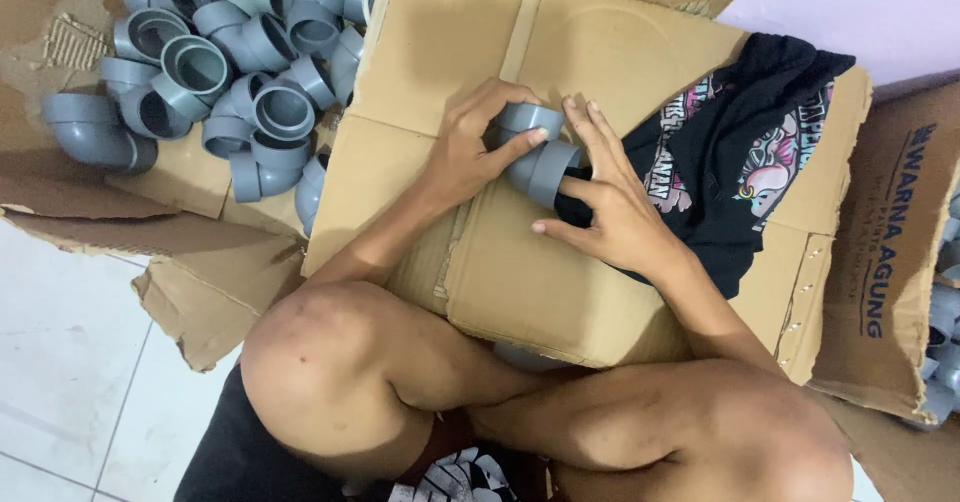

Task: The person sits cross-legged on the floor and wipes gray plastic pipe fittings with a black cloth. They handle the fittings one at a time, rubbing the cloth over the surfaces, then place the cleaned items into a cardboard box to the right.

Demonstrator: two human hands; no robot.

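Head view: grey pipe elbow [533,152] between both hands' fingers [520,140].

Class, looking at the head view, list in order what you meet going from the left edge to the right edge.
Heap of grey plastic pipe elbows → left hand → grey plastic elbow held in both hands → right hand → black printed cloth → brown cardboard box with blue print.

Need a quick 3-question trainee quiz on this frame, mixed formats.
1. True or false: both hands grip the grey pipe elbow.
2. The pile of grey fittings lies to the person's: A) left B) right C) behind?
3. Fill in: the black printed cloth lies on a flattened ____ box.

Key: 1 true, the left hand and right hand both hold it. 2 A. 3 cardboard.
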